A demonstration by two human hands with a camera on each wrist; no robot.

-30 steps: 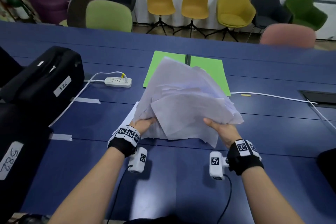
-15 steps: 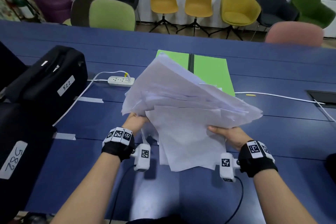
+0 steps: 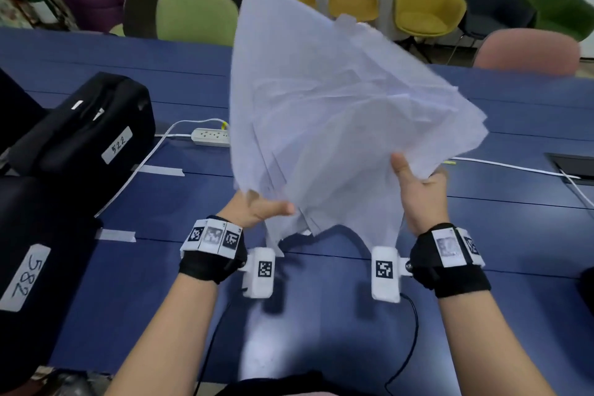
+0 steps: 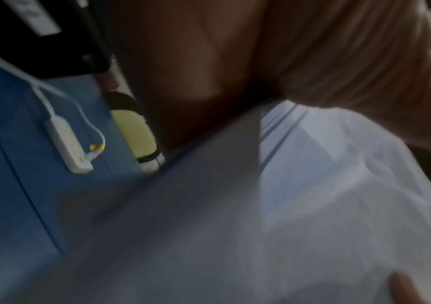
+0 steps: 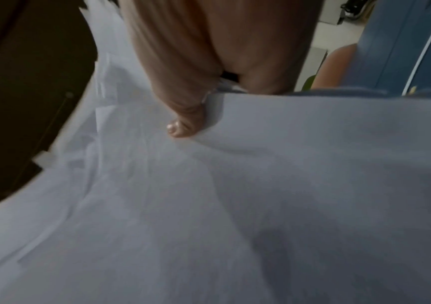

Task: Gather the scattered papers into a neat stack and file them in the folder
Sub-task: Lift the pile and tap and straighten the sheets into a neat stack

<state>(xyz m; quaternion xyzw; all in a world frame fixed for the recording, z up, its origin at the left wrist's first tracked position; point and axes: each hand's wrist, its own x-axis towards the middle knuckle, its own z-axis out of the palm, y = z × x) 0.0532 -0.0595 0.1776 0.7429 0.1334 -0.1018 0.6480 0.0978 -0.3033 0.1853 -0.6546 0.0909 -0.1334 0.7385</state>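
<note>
The papers (image 3: pixel 334 125) are gripped by the left hand (image 3: pixel 257 207) and right hand (image 3: pixel 418 190), raised off the bench (image 3: pixel 321 315), probably for squaring their uneven edges.

Papers: my left hand (image 4: pixel 274 61) holds the white papers (image 4: pixel 313 195), blurred, thumb on top.
Table: blue table (image 4: pixel 14 185) carries a white power strip (image 4: pixel 67 147).
Case: black case (image 4: pixel 40 30), labelled.

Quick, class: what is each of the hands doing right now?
Left hand: grips the papers at their lower left.
Right hand: grips the same papers at their right edge.
</note>
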